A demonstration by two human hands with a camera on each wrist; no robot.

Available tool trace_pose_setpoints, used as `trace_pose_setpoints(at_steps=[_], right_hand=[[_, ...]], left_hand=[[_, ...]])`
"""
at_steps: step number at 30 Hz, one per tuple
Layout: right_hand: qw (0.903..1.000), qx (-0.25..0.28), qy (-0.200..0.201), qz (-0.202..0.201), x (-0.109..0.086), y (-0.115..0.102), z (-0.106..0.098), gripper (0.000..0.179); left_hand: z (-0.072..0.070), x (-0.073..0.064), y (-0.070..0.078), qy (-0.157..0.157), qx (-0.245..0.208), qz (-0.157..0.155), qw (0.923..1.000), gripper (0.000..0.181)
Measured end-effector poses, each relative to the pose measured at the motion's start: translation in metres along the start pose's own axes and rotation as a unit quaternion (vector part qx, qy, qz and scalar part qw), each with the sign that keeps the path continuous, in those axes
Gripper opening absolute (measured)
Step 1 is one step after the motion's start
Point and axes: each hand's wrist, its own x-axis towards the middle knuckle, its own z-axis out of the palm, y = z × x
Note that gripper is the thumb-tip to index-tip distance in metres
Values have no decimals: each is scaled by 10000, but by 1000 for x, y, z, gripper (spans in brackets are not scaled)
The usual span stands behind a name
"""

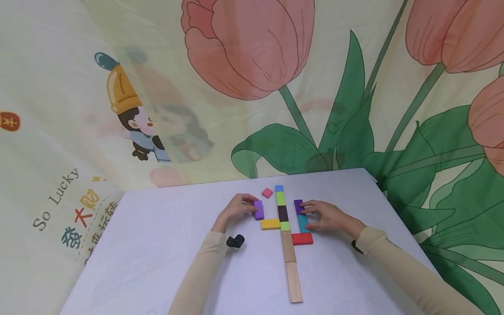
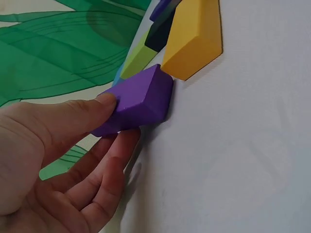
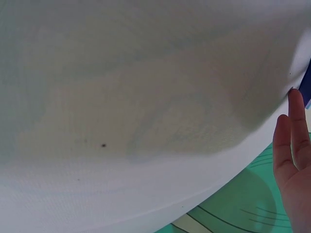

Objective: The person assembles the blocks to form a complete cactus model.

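Observation:
In the head view my left hand point(image 1: 240, 206) is left of a column of coloured blocks and pinches a purple block point(image 2: 138, 99) between thumb and fingers. My right hand point(image 1: 330, 215) is on the other side, its fingertips right at a dark purple block point(image 1: 299, 206) and its thumb at a teal block point(image 1: 303, 223) set end to end with it. The right wrist view shows two of its fingers point(image 3: 297, 116) stretched out. A yellow block point(image 1: 270, 224) juts left from the column, and a red block point(image 1: 302, 239) juts right below the teal one.
The column on the white table point(image 1: 165, 245) runs from a blue block point(image 1: 279, 188) through green and black blocks point(image 1: 283, 213) to two long wooden blocks point(image 1: 293, 282). A pink block point(image 1: 267, 193) lies at the back. A tulip-printed cloth point(image 1: 252, 131) hangs behind.

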Motion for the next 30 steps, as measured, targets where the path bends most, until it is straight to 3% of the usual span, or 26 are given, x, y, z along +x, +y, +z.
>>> trace_pose_setpoints(at_steps=[8, 15, 30], right_hand=[[10000, -13, 21, -7, -1, 0, 1, 54], [10000, 10, 49, -7, -1, 0, 1, 53], [10000, 90, 19, 31, -1, 0, 1, 54]], left_hand=[[8, 2, 0, -7, 143, 87, 9999, 31], [9, 5, 5, 99, 525, 293, 9981, 32], [13, 8, 2, -49, 560, 178, 9983, 29]])
